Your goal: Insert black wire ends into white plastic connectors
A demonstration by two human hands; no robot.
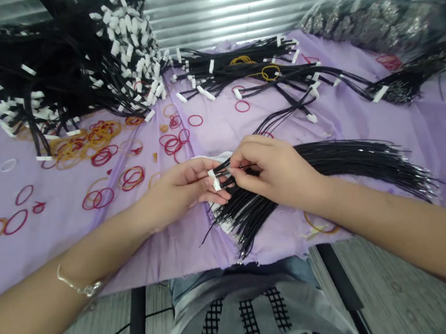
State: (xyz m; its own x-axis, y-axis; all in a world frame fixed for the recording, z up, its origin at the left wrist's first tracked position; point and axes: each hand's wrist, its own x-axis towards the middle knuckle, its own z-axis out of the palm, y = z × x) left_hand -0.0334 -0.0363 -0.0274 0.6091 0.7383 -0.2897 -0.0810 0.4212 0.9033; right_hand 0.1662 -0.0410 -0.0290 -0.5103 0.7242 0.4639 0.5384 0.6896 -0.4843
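Observation:
My left hand (192,184) is closed on a small white connector (215,180), held between thumb and fingers. Black wires run out of the connector's right side. Just to the right, my right hand (268,169) pinches a thin black wire (240,169) by its end, close against the connector; whether the tip sits inside cannot be made out. Beneath both hands lies a thick bundle of loose black wires (345,159) with shiny metal tips, fanning from the front middle toward the right.
A large heap of black cables with white connectors (57,68) stands at the back left. Red and yellow rubber bands (99,136) lie scattered on the purple cloth (152,253). Finished-looking cable bundles (233,59) lie at the back middle. A clear plastic bag (367,16) stands back right.

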